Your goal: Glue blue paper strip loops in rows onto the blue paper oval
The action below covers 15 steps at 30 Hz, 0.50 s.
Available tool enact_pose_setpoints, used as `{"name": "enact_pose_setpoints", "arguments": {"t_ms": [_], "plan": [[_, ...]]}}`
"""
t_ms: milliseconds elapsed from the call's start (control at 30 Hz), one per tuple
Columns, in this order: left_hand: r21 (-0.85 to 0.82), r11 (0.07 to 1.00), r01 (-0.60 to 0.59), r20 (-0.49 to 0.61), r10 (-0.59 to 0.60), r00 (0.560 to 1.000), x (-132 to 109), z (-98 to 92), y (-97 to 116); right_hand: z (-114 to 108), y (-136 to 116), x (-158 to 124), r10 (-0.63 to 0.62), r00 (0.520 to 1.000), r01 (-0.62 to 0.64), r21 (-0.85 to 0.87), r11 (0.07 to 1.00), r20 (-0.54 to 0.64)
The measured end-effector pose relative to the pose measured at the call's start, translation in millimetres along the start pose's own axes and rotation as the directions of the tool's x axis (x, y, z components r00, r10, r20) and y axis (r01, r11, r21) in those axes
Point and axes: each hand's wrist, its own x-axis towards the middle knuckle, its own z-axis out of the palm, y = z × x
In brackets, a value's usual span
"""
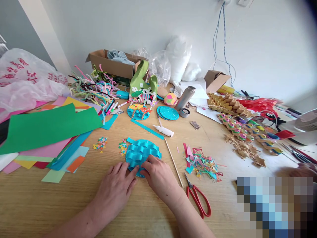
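A round blue paper disc (143,150) lies on the table in front of me, covered with raised, curled rows of blue paper strips. My left hand (116,181) rests at its near left edge, fingers stretched out and the index fingertip touching the paper. Over the near right part of the disc, my right hand (158,173) has its fingers curled and pressed together on a blue strip; the fingertips partly hide it. Right of the disc lie a thin wooden stick (173,162) and red-handled scissors (198,198). A white glue bottle (163,130) lies beyond.
Colored paper sheets (49,129) spread at left, with paper confetti (100,144) nearby. Paper scraps (201,163) lie at right. Behind stand finished blue discs (167,112), a metal flask (185,98) and pipe cleaners (96,87). Another person's hand (303,172) shows at far right.
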Motion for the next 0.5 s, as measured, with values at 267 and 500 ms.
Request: {"name": "enact_pose_setpoints", "arguments": {"t_ms": [267, 500], "plan": [[0.009, 1.000, 0.005, 0.008, -0.005, 1.000, -0.5, 2.3, 0.6, -1.0, -1.0, -0.1, 0.011, 0.999, -0.011, 0.002, 1.000, 0.038], [0.035, 0.999, -0.008, -0.004, 0.008, 1.000, -0.2, 5.0, 0.8, -3.7, 0.1, 0.2, 0.031, 0.999, -0.032, 0.031, 0.999, 0.037]]}}
